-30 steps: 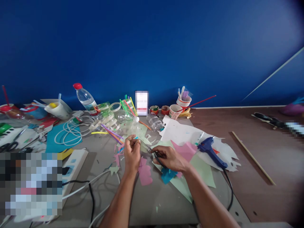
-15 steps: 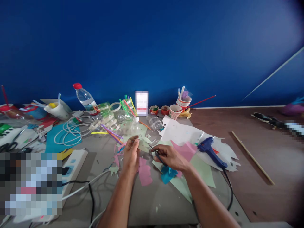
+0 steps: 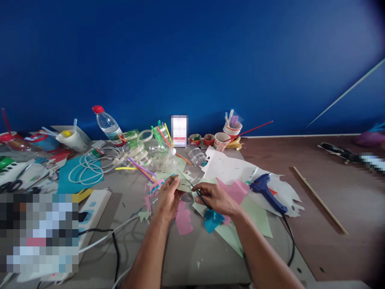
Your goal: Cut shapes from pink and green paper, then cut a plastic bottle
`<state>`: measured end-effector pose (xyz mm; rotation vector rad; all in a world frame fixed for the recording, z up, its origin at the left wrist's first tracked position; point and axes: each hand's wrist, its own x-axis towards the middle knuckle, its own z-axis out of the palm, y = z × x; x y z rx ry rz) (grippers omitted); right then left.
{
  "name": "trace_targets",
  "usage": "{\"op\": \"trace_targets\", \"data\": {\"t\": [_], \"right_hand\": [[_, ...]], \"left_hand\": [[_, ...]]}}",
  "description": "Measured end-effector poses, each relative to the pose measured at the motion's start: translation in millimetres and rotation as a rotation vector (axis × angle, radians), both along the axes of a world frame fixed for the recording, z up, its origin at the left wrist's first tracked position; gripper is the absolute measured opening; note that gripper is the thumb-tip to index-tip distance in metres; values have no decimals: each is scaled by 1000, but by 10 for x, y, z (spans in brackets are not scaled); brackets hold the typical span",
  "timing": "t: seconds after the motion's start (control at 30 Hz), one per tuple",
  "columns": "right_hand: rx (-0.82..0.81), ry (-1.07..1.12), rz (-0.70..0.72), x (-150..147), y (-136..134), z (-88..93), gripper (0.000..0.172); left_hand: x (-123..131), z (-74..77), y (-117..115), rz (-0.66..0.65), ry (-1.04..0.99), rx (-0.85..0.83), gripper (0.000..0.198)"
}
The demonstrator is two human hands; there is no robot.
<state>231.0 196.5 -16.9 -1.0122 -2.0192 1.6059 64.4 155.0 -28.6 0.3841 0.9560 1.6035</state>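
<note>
Left hand (image 3: 168, 196): closed in a pinch on a pale-green paper scrap (image 3: 182, 185), held just above the desk (image 3: 192, 257). Right hand (image 3: 215, 199): gripping the dark scissors (image 3: 197, 192), blades pointing up and left across the scrap. Since a second ago my left hand has sunk slightly and brought the scrap to the blades; I judge the cutting to be under way. Beneath lie a pink paper (image 3: 183, 218) and a teal scrap (image 3: 212, 220). A blue glue gun (image 3: 266, 192) rests to the right.

Two hands (image 3: 168, 196), perhaps two pairs of scissors (image 3: 199, 196), one glue gun (image 3: 266, 190), one red-capped bottle (image 3: 108, 122), one wooden stick (image 3: 320, 200).
</note>
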Motion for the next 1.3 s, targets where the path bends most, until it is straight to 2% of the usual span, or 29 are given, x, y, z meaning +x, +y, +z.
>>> {"op": "trace_targets", "data": {"t": [0.2, 0.47, 0.73, 0.87, 1.07, 1.3], "right_hand": [[-12, 6, -16, -3, 4, -40, 27], [38, -13, -3, -11, -6, -67, 25], [141, -65, -2, 3, -6, -111, 26], [160, -79, 0, 7, -2, -102, 27], [182, -92, 1, 7, 3, -107, 26], [199, -117, -3, 10, 1, -116, 26]], "left_hand": [[25, 2, 1, -45, -45, 8, 33], [67, -16, 24, 52, -72, -43, 40], [25, -108, 55, 177, 230, -20, 47], [12, -143, 54, 223, 318, -68, 48], [6, -134, 52, 198, 346, -67, 45], [6, -135, 45, 244, 440, -85, 45]]}}
